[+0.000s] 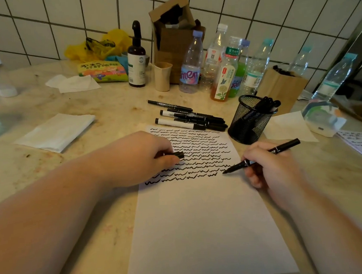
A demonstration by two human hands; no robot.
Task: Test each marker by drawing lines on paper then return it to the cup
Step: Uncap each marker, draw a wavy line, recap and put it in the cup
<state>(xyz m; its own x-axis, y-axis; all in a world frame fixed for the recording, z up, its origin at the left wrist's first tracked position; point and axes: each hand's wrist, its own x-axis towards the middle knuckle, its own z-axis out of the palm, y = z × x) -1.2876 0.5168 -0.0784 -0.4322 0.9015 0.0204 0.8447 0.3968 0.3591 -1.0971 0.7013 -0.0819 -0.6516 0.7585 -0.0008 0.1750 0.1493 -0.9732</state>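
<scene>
Step in hand: testing one marker, mid-line or just at line's end.

R hand [271, 165] clamped on uncapped black marker [262, 157] in a writing grip, tip down at the paper [202, 230], at far right end of the lowest row of squiggles [189, 153]. Can't tell if tip is touching the sheet or just above.

L hand [143, 158] rests on paper's left edge, fingers closed round a small black piece, prob. the marker's cap [178, 155]. Also pins the sheet.

Paper lies on the surface [96, 226] between the two forearms; upper part is filled w/ wavy rows, lower part blank.

Mesh cup [250, 120] stands just beyond paper's top right corner, upright, w/ several markers in it. Loose bunch of markers [191, 119] lies flat just past paper's top edge, left of cup; likely the untested lot, but that's a guess.

Next move, as I judge it: lift tip, bring the hands together, press cap on squarely, then R hand reaches up-right to drop the marker in the cup. Short reach. Then pick one from the loose bunch and start a fresh row lower down.

Bottles [224, 70] stand behind, well clear.
</scene>
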